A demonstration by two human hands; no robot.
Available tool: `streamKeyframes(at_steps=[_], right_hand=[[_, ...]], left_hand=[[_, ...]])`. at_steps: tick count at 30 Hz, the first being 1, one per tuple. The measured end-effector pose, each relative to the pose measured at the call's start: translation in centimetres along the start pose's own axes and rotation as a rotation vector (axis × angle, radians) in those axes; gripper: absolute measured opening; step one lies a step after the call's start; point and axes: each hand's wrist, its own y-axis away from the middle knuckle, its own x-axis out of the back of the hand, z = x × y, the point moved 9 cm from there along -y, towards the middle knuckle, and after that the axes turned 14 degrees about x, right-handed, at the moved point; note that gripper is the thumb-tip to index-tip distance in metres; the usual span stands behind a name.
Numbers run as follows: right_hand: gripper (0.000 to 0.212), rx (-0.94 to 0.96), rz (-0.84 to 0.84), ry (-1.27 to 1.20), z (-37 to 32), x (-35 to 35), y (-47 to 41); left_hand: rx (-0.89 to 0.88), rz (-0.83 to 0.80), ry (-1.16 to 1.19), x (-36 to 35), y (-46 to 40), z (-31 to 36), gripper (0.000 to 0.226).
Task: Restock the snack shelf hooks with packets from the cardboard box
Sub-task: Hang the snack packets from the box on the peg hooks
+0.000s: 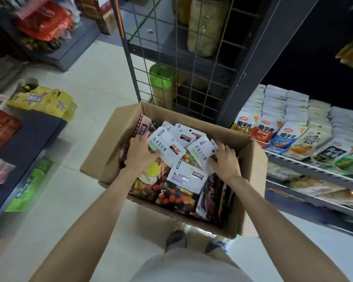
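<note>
**Both hands in the box, sorting packets**

My left hand (140,154) is curled round the edge of a white packet (166,146), thumb side on its face, lifting it off the pile. My right hand (225,160) rests on a second white packet (200,152), fingers bent over its edge near the hang hole; I judge it a light pinch rather than a firm grip.

The packets look thin, light and floppy, with a slick film face that will slide against its neighbours. I would take each one by the stiff sealed header at the top, where the punched hole sits, since that is the end that must go on a hook. Squeezing the middle risks crushing what is inside.

A third white packet (189,177) lies flat between my wrists, on top of darker fruit-printed bags (172,195). All of them are loose in the open cardboard box (251,171), which stands on the floor (55,210) at my feet.

Behind the box rises a wire grid panel (183,64). To my right, a shelf (314,165) holds rows of standing snack bags.
</note>
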Motion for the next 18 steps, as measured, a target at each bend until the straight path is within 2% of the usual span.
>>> streamKeyframes(at_steps=[1, 2, 3, 5, 7, 9, 12, 16, 18], right_hand=[[0.019, 0.015, 0.051, -0.019, 0.0, 0.5, 0.2], [0.005, 0.039, 0.093, -0.054, -0.1, 1.0, 0.5], [0.016, 0.050, 0.122, -0.094, 0.0, 1.1, 0.8], [0.013, 0.080, 0.082, -0.220, 0.2, 0.5, 1.6], [0.031, 0.089, -0.050, -0.294, -0.3, -0.5, 2.7], [0.040, 0.077, -0.040, -0.303, -0.5, -0.5, 3.8], [0.026, -0.014, 0.317, -0.400, 0.0, 3.5, 5.7], [0.008, -0.087, 0.660, -0.900, 1.5, 8.4, 9.0], [0.013, -0.061, 0.796, -1.067, 2.0, 10.9, 10.5]], left_hand=[[-0.019, 0.018, 0.031, 0.4, -0.1, 0.1, 0.066], [-0.044, 0.022, 0.062, 0.8, 0.0, 0.3, 0.054], [-0.079, 0.028, 0.095, 1.1, 0.2, 0.6, 0.045], [-0.143, 0.037, 0.151, 2.0, 1.0, 1.1, 0.034], [-0.176, 0.056, 0.200, 3.1, 2.0, 1.3, 0.029], [-0.164, 0.101, 0.255, 4.3, 2.9, 1.1, 0.028], [-0.076, 0.139, 0.507, 6.3, 4.3, 0.6, 0.024], [0.051, 0.096, 0.824, 7.2, 6.3, 1.0, 0.021], [0.075, 0.054, 0.937, 6.9, 7.3, 2.3, 0.018]])
